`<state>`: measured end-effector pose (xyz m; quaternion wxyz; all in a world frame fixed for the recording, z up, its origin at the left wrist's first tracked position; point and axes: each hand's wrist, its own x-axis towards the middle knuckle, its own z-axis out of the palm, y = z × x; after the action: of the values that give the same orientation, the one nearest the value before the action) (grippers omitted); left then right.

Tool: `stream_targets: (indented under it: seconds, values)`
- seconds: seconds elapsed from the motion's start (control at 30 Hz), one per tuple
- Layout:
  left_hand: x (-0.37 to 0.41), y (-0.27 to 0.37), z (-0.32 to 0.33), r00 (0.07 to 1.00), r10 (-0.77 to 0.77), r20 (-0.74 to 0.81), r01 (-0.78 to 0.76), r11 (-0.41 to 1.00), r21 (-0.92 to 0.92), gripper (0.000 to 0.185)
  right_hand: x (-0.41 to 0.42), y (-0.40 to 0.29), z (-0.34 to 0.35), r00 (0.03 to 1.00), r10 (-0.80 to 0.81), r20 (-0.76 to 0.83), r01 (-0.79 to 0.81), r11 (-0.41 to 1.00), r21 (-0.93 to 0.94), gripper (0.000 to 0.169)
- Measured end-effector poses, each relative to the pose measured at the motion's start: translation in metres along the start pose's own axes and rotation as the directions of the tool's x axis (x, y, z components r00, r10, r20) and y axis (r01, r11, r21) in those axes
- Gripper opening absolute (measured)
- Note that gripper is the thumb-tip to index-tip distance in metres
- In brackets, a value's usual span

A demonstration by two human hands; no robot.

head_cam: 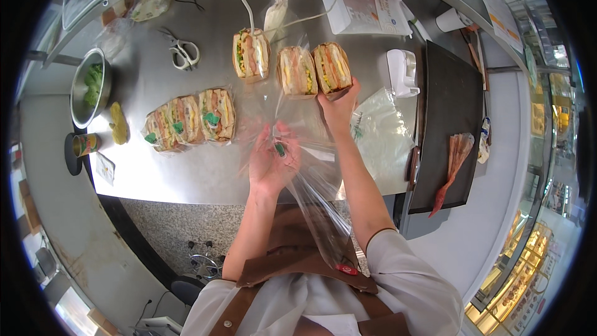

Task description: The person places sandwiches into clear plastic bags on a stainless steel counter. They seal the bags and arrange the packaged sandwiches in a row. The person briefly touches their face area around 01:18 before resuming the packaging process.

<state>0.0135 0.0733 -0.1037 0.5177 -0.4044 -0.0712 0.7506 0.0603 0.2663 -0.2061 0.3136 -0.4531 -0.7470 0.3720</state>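
My left hand (pixel 272 163) is palm up at the table's front edge. It has gathered clear plastic film (pixel 322 210), which trails down over the apron. A small green sticker (pixel 280 150) shows at its fingers. My right hand (pixel 340 105) grips the near end of a cut sandwich (pixel 332 70) in brown paper. Touching it on the left is another cut sandwich (pixel 297 72), partly behind clear film. A third sandwich (pixel 251 55) stands farther left. Several packed sandwiches (pixel 217 114) with green stickers lie in a row at the left.
On the steel table (pixel 154 172) are scissors (pixel 184 53), a metal bowl (pixel 74 88) of lettuce, an open can (pixel 86 144) and a white tape dispenser (pixel 402 73). Clear bags (pixel 385 126) lie right of my right arm. A black tray (pixel 447 149) holds a piping bag (pixel 452 168).
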Motion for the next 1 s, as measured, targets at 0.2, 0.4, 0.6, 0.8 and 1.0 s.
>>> stream_targets:
  seconds: [0.2, 0.4, 0.6, 0.8, 1.0]
  values:
    - [-0.003, -0.005, 0.006, 0.999, 0.034, -0.035, -0.033, 0.999, 0.028, 0.021, 0.011, 0.004, -0.006, 0.995, 0.032, 0.098, -0.075, 0.872, 0.484, 0.065]
    - [-0.014, -0.006, 0.024, 0.994, 0.102, 0.041, -0.104, 0.992, 0.065, 0.023, 0.01, -0.028, -0.061, 0.976, 0.086, 0.2, -0.207, 0.646, 0.735, 0.055]
    - [-0.038, -0.016, 0.065, 0.958, 0.274, 0.081, -0.285, 0.933, 0.22, 0.02, -0.006, -0.09, -0.163, 0.988, -0.091, 0.123, -0.031, 0.668, 0.743, 0.054]
    - [-0.06, -0.033, 0.101, 0.948, 0.199, 0.248, -0.269, 0.917, 0.294, 0.019, -0.045, -0.163, -0.261, 0.947, -0.301, 0.114, 0.024, 0.42, 0.907, 0.074]
    - [-0.08, -0.054, 0.129, 0.92, 0.223, 0.323, -0.36, 0.805, 0.471, 0.018, -0.072, -0.215, -0.268, 0.901, -0.353, 0.254, 0.059, 0.678, 0.733, 0.078]
